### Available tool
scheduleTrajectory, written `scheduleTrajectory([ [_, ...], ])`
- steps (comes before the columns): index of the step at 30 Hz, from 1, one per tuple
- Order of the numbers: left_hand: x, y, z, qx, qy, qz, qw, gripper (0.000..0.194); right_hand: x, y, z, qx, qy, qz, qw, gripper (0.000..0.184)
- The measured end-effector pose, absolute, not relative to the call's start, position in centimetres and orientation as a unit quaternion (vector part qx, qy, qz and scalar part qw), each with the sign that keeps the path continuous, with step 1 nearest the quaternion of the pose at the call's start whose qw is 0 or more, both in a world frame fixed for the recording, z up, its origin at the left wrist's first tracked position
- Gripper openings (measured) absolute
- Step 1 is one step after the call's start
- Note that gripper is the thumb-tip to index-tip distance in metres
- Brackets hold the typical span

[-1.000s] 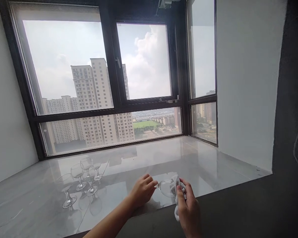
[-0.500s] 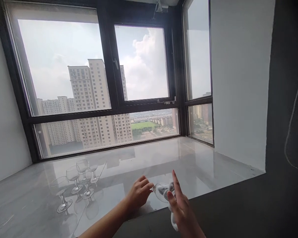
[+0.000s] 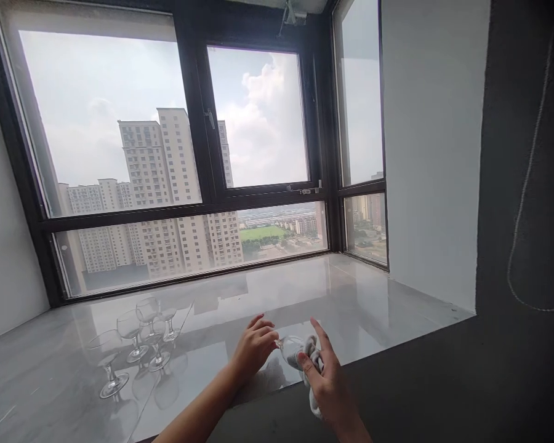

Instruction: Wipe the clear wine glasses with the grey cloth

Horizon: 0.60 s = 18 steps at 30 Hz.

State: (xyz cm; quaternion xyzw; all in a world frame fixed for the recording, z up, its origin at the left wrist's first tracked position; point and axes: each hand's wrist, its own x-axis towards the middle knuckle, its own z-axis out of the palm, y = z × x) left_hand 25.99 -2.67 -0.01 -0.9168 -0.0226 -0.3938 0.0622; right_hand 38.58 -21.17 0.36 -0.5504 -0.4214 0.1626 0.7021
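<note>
Head view: a glass (image 3: 288, 346) was held sideways.
The left hand (image 3: 253, 349) gripped one end; the right hand (image 3: 329, 384) clutched a cloth (image 3: 312, 348) at the other (forefinger outstretched).

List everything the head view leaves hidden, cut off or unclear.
All in the head view:
Foot of the held glass: mostly hidden by the left hand.
Its rim: covered by the cloth and right hand.
Left forearm: cut off by the bottom edge.
Distant low buildings: too small and hazy for detail.
</note>
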Motion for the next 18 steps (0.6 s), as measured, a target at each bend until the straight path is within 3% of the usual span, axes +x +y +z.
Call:
scheduleTrajectory([
  [6, 25.7, -0.6, -1.0, -0.893, -0.191, -0.393, -0.113, 0.021, 39.9, -21.5, 0.6, -0.593, -0.327, 0.087, 0.731, 0.074],
  [10, 25.0, 1.1, -1.1, -0.806, -0.325, -0.441, -0.224, 0.029, 41.4, -21.2, -0.6, -0.641, -0.336, 0.049, 0.688, 0.073],
  [18, 24.4, 1.9, -0.8, -0.801, -0.382, -0.419, -0.192, 0.029, 41.9, -19.4, -4.1, -0.701, -0.412, -0.001, 0.582, 0.062],
])
